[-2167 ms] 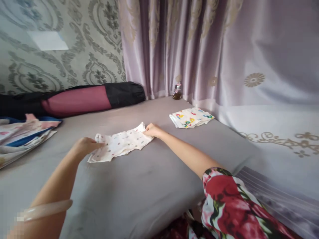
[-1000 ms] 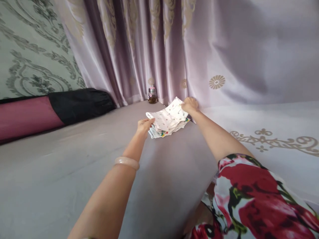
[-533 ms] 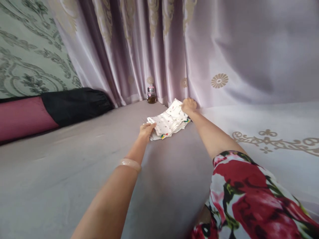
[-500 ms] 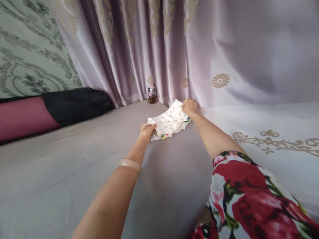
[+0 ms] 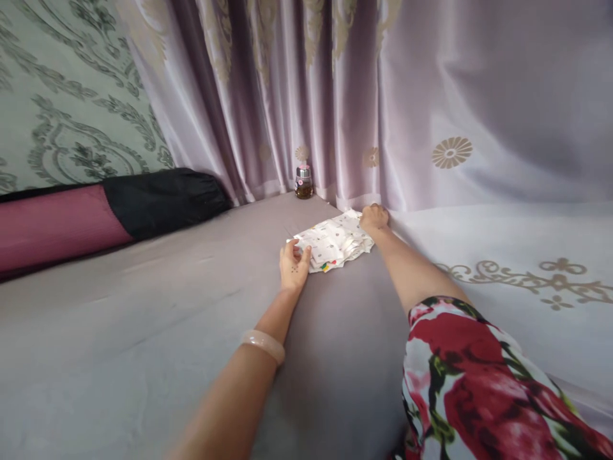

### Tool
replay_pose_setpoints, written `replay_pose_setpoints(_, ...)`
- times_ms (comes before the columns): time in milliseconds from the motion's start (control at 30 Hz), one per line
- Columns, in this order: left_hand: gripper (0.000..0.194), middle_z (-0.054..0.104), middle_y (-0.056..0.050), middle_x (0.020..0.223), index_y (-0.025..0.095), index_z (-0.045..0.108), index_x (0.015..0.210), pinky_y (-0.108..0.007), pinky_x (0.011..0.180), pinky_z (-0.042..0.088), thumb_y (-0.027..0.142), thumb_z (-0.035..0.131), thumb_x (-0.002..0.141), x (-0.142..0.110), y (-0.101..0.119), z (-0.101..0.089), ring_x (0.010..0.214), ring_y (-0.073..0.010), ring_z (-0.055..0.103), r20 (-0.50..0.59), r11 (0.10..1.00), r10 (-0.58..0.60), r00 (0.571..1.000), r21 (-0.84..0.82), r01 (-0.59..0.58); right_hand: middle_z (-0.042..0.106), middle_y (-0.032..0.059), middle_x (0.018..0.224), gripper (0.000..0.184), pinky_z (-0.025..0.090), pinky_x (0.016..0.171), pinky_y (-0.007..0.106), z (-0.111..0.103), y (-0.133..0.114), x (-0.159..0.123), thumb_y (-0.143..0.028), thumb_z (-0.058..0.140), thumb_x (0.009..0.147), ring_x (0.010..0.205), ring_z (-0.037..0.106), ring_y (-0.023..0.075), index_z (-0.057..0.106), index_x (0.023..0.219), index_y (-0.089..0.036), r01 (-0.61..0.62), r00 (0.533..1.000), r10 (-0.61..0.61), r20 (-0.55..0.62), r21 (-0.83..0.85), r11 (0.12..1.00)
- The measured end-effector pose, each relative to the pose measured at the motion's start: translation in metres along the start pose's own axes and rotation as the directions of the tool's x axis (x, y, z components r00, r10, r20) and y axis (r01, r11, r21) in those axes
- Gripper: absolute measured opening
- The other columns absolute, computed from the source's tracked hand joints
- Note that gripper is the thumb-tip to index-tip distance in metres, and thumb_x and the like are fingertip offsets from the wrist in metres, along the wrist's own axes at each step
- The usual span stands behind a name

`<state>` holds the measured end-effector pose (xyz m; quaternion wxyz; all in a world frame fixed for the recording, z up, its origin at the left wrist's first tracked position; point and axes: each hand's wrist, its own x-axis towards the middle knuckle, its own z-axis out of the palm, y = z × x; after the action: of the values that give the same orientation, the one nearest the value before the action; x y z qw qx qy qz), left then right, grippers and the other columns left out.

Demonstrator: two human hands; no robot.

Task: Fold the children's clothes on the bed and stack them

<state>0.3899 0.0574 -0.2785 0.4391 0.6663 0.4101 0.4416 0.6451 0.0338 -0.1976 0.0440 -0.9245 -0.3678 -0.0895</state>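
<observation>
A flat stack of folded white cloths, printed with small coloured figures, lies on the grey bed sheet near its far corner. My left hand is at the stack's left end, thumb and fingers apart and touching its edge, with a pale bangle on the wrist. At the right end, the curled fingers of my right hand grip the cloth's edge, their tips partly hidden. Uneven layers show along the near side, with a yellow and green patch near the left.
Behind the stack stands a small jar with a metal lid, against the lilac curtain. A long maroon and black bolster lies along the patterned wall at left. White embroidered fabric spreads to the right.
The cloths, raised and bowed between my hands before, now lie flatter on the sheet. My left hand has loosened from its pinch and turned; the right still grips. The view has shifted slightly left.
</observation>
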Motion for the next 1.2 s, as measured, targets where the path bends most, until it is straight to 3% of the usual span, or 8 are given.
replay_pose_setpoints(100,0.038,0.056,-0.014,0.121,0.018,0.060,0.117,-0.037,0.097,0.042,0.037,0.061,0.084,-0.004,0.004,-0.001,0.113,-0.0240,0.053,-0.001,0.958,0.201,0.980,0.207,-0.196,0.059,0.0200,0.124,0.036,0.038,0.098,0.039,0.008,-0.006,0.000,-0.014,0.047,0.087,0.119,0.051,0.0300,0.064,0.119,-0.009,0.067,0.997,-0.067,-0.050,-0.005,0.998)
replay_pose_setpoints(200,0.039,0.054,-0.011,0.134,0.023,0.059,0.123,-0.044,0.104,0.035,0.039,0.057,0.087,-0.009,0.011,-0.002,0.124,-0.0281,0.045,0.119,0.887,0.270,0.955,0.356,-0.295,0.059,0.0178,0.126,0.037,0.036,0.100,0.042,0.014,-0.016,0.000,-0.023,0.039,0.094,0.119,0.051,0.0288,0.062,0.121,-0.012,0.173,0.985,-0.172,-0.021,0.044,0.984)
replay_pose_setpoints(267,0.040,0.052,-0.008,0.140,0.026,0.059,0.126,-0.048,0.104,0.034,0.042,0.051,0.090,-0.012,0.015,-0.001,0.128,-0.0308,0.041,0.194,0.858,0.239,0.951,0.416,-0.301,0.058,0.0162,0.131,0.042,0.034,0.102,0.047,0.019,-0.021,-0.001,-0.030,0.030,0.098,0.123,0.049,0.0290,0.061,0.122,-0.015,0.221,0.974,-0.224,0.023,0.102,0.970)
replay_pose_setpoints(367,0.042,0.050,-0.006,0.145,0.028,0.059,0.127,-0.051,0.106,0.030,0.046,0.045,0.092,-0.015,0.019,0.000,0.133,-0.0332,0.035,0.269,0.821,0.189,0.944,0.484,-0.303,0.050,0.0141,0.141,0.052,0.029,0.106,0.056,0.026,-0.024,-0.004,-0.037,0.016,0.101,0.129,0.042,0.0296,0.056,0.128,-0.018,0.191,0.971,-0.214,0.104,0.193,0.962)
replay_pose_setpoints(633,0.045,0.047,-0.006,0.147,0.026,0.058,0.131,-0.053,0.109,0.028,0.044,0.047,0.090,-0.015,0.020,0.003,0.134,-0.0351,0.035,0.277,0.802,0.134,0.951,0.533,-0.268,0.030,0.0100,0.156,0.054,0.022,0.110,0.060,0.033,-0.020,-0.008,-0.043,0.014,0.100,0.139,0.032,0.0291,0.043,0.142,-0.025,0.090,0.971,-0.146,0.188,0.278,0.956)
replay_pose_setpoints(833,0.044,0.049,-0.006,0.145,0.026,0.060,0.127,-0.051,0.110,0.029,0.046,0.047,0.091,-0.012,0.019,0.004,0.135,-0.0330,0.035,0.248,0.834,0.140,0.959,0.492,-0.249,0.037,0.0119,0.152,0.053,0.025,0.110,0.057,0.021,-0.023,-0.010,-0.044,0.014,0.100,0.138,0.034,0.0288,0.045,0.138,-0.023,0.105,0.969,-0.161,0.186,0.278,0.955)
replay_pose_setpoints(1033,0.041,0.048,-0.005,0.146,0.028,0.062,0.124,-0.049,0.109,0.030,0.045,0.054,0.087,-0.011,0.018,0.002,0.135,-0.0321,0.035,0.235,0.842,0.146,0.961,0.481,-0.245,0.041,0.0143,0.148,0.050,0.023,0.109,0.061,0.017,-0.050,-0.045,-0.043,0.020,0.099,0.137,0.032,0.0310,0.048,0.133,-0.019,0.204,0.961,-0.248,0.121,0.290,0.935)
replay_pose_setpoints(1200,0.044,0.049,-0.008,0.145,0.024,0.061,0.125,-0.050,0.109,0.030,0.047,0.053,0.088,-0.010,0.017,0.003,0.134,-0.0329,0.036,0.243,0.836,0.129,0.961,0.495,-0.237,0.048,0.0155,0.142,0.049,0.024,0.107,0.061,0.022,-0.064,-0.057,-0.044,0.025,0.098,0.132,0.037,0.0313,0.052,0.130,-0.018,0.140,0.983,-0.166,0.083,0.255,0.957)
